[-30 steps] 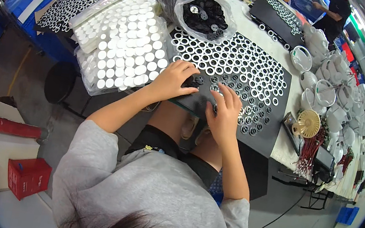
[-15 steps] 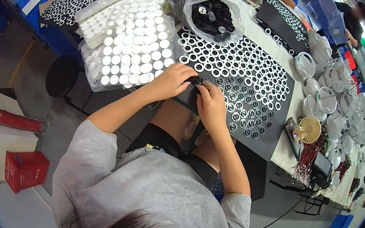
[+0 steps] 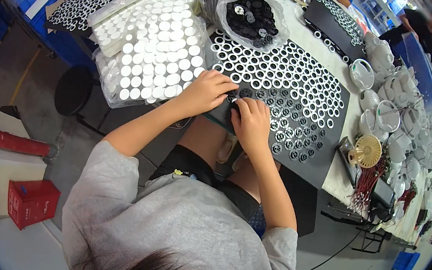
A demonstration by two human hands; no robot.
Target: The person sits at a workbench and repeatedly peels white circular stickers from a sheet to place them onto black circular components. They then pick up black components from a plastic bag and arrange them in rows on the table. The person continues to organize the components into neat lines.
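My left hand (image 3: 206, 94) is closed, with its fingertips around a few small black plastic discs (image 3: 231, 94) at the near left edge of the black board (image 3: 304, 172). Close beside it, my right hand (image 3: 252, 122) has its fingers curled down against the board. What those fingers pinch is hidden beneath them. Just beyond my fingertips lies a single black disc (image 3: 245, 92). To the right spread rows of black slotted discs (image 3: 296, 131), and behind them stand many white rings with dark centres (image 3: 286, 67).
A clear bag of black parts (image 3: 251, 21) stands behind the board. Bagged white discs (image 3: 154, 65) fill the left. On the right are a yellow fan (image 3: 366, 152), red wires (image 3: 365, 189) and piled white housings (image 3: 389, 118). A co-worker (image 3: 418, 31) stands at far right.
My right hand has shifted slightly, its fingers now curled lower over the board. A black disc shows beyond my fingertips. The co-worker at far right has come further into view beside a blue panel.
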